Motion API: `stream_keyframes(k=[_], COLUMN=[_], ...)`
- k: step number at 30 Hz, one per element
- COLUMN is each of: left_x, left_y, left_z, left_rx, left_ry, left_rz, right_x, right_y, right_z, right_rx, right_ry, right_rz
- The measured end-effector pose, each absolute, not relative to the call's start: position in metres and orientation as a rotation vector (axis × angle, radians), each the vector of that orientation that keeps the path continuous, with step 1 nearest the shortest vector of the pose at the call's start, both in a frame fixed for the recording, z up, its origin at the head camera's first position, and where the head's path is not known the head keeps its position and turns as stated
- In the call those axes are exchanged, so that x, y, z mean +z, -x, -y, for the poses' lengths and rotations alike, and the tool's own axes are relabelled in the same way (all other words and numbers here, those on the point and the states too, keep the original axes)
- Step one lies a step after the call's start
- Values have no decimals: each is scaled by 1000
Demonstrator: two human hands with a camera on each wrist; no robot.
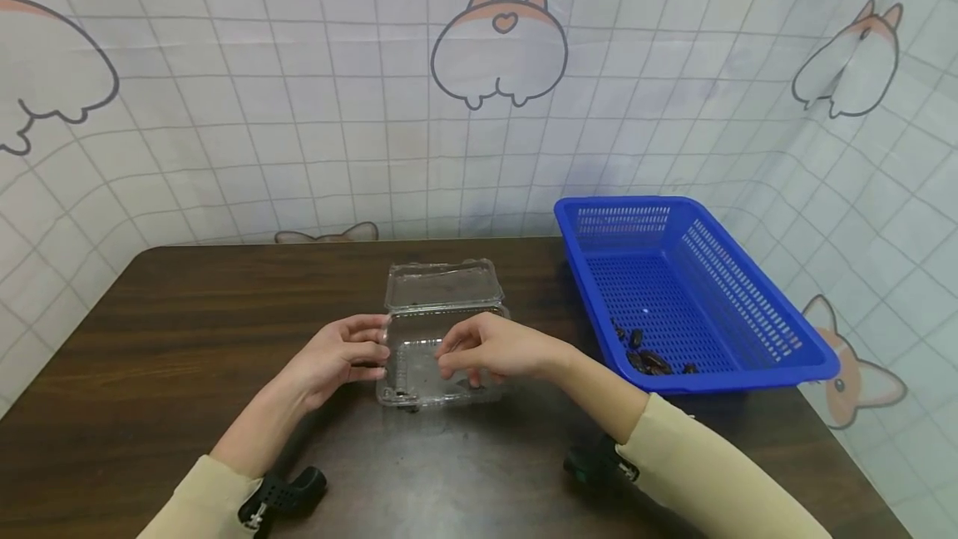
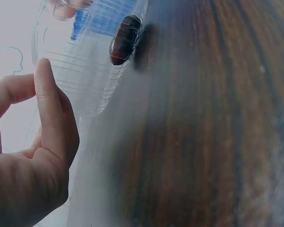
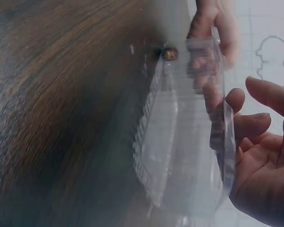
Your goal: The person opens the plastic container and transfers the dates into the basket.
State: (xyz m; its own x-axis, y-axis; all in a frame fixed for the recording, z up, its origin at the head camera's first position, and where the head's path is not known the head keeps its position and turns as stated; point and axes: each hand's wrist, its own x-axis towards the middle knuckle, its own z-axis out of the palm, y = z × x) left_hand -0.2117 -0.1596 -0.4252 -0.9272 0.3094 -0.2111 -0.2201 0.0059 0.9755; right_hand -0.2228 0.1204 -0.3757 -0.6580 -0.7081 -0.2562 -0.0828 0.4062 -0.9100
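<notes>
A clear plastic clamshell box [image 1: 415, 364] lies on the table with its lid [image 1: 443, 285] folded back. At its near left corner, inside, rests a dark brown date [image 2: 125, 40], which also shows small in the right wrist view. My left hand [image 1: 340, 356] has its extended fingertips right at the box's left wall. Over the box's right part hangs my right hand [image 1: 497, 348], fingers loosely bent. The right wrist view shows its thumb and fingers apart, with nothing between them.
To the right, a blue plastic basket [image 1: 636, 203] stands on the dark wooden table [image 1: 187, 331], with several dates [image 1: 649, 362] in its near left corner. Behind the table hangs a white grid-patterned cloth [image 1: 299, 106]. Black wrist cameras are strapped over both sleeves.
</notes>
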Motion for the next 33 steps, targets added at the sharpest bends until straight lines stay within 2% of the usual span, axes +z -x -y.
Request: stream_keyframes(k=[7,22,33], left_x=[-424,-426,-424], left_y=[213,212,212], left_z=[160,160,160], left_rx=[1981,1972,1974], left_ry=[-100,-98,-100], left_rz=[-1915,-1927,-1924], right_x=[-382,-399,-402], right_y=[226,230,231], right_z=[-102,-77,-68], right_rx=[-1173,-1106,-1087], right_ry=[755,693,746], right_rz=[-2024,-2002,-2009])
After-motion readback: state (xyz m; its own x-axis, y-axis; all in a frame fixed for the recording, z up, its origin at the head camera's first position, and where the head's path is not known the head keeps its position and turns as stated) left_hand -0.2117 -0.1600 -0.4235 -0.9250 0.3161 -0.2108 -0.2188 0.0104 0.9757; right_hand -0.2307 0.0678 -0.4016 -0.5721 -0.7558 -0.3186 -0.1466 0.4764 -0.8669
